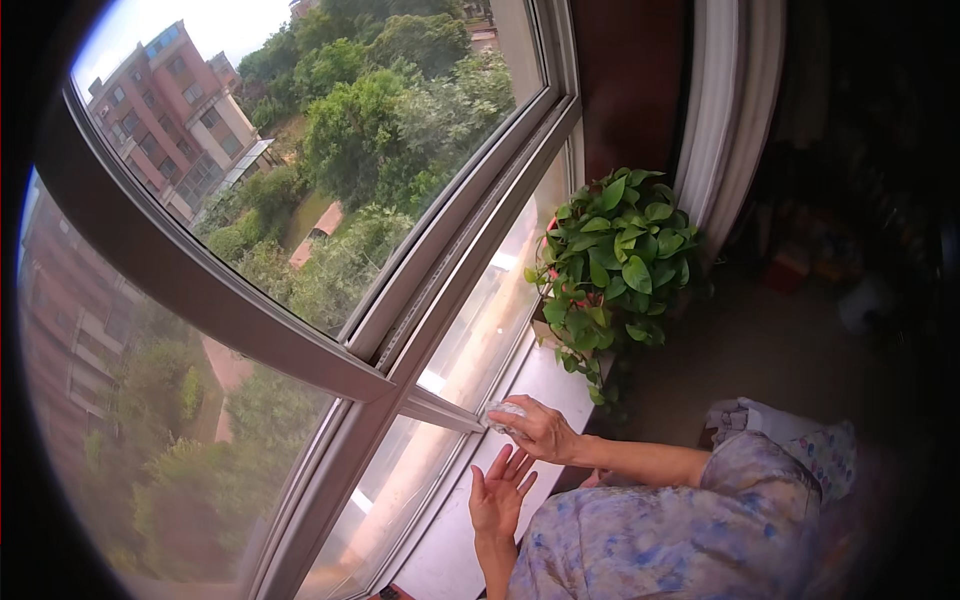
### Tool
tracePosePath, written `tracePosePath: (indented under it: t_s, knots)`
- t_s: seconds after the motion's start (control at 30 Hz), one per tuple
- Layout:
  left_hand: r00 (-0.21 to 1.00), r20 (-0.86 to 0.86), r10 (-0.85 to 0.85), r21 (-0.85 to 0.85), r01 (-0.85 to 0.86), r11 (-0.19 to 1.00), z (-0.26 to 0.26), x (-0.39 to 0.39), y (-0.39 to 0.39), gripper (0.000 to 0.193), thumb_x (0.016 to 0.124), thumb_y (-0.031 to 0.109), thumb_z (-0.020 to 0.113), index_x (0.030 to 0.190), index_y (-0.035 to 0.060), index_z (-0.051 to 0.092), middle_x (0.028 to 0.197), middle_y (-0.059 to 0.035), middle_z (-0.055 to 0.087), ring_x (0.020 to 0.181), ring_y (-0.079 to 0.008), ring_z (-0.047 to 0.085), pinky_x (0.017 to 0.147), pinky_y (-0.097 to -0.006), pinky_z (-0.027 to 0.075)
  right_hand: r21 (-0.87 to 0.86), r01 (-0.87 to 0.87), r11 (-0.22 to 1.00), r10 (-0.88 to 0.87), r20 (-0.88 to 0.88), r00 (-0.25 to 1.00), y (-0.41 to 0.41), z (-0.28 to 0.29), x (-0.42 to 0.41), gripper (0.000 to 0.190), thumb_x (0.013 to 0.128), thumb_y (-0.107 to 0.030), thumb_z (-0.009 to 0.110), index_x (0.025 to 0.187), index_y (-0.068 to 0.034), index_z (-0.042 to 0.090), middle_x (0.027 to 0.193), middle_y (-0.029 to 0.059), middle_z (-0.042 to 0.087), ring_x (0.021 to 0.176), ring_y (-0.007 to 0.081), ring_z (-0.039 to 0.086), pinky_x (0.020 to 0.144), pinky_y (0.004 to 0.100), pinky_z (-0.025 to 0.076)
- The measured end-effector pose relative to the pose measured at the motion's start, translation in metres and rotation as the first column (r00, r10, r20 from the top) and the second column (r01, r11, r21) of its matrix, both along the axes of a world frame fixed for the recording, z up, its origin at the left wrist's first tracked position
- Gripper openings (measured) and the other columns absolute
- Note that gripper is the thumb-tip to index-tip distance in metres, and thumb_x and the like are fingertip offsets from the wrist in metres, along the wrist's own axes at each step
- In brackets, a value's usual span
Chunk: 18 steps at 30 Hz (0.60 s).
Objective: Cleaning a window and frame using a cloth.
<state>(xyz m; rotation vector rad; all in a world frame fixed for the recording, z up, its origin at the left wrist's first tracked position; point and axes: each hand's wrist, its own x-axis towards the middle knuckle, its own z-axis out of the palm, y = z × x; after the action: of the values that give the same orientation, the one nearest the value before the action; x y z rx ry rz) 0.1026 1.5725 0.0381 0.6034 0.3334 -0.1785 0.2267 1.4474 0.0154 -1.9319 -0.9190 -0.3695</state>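
Note:
A crumpled white cloth or paper wad is gripped in the fingers of my right hand. That hand is just over the white windowsill, close to the bottom of the window frame; whether the wad touches the frame cannot be told. My left hand is palm up beneath it, fingers spread and holding nothing. Its fingertips come near the right hand, above the sill. Beyond the frame are the lower window panes, with bright light behind them.
A leafy pothos plant in a red pot stands at the sill's far end, vines trailing over the edge. Behind it hangs a pale curtain. Large upper panes show trees and buildings outside. A small dark object is cut off at the bottom.

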Motion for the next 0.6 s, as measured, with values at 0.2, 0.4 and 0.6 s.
tracePosePath:
  t_s: [0.2, 0.4, 0.6]
  knots:
    - [0.982, -0.106, 0.157, 0.27, -0.123, 0.955, -0.002, 0.042, -0.002, 0.05, 0.097, 0.044, 0.043, 0.129, 0.0052, 0.051, 0.129, -0.0169, 0.054, 0.119, -0.0316, 0.051, 0.101, -0.0439, 0.038, 0.207, 0.158, 0.966, 0.106, -0.867, 0.487, -0.061, 0.009, 0.072, 0.038, 0.091, -0.016, 0.057, 0.128, -0.009, 0.053, 0.107, 0.0101, 0.061, 0.077, 0.0149, 0.062, 0.051, 0.027, 0.052]
    - [0.968, -0.03, 0.248, 0.449, -0.209, 0.869, 0.027, 0.092, -0.011, 0.041, 0.097, 0.031, 0.048, 0.124, 0.0009, 0.052, 0.117, -0.0145, 0.061, 0.106, -0.0258, 0.06, 0.092, -0.0372, 0.044, 0.476, 0.41, 0.778, 0.329, -0.864, 0.381, -0.124, -0.015, 0.122, 0.045, 0.093, -0.032, 0.053, 0.13, -0.008, 0.047, 0.103, 0.0068, 0.063, 0.073, 0.0143, 0.062, 0.047, 0.0267, 0.051]
    - [0.964, -0.084, 0.252, 0.449, -0.19, 0.873, 0.02, 0.111, -0.021, 0.038, 0.097, 0.028, 0.05, 0.123, 0.0007, 0.052, 0.115, -0.0145, 0.062, 0.102, -0.0257, 0.061, 0.087, -0.0359, 0.048, 0.606, 0.534, 0.589, 0.563, -0.782, 0.267, -0.146, -0.013, 0.149, 0.05, 0.093, -0.046, 0.041, 0.127, -0.01, 0.051, 0.107, 0.007, 0.065, 0.08, 0.0202, 0.064, 0.054, 0.0353, 0.055]
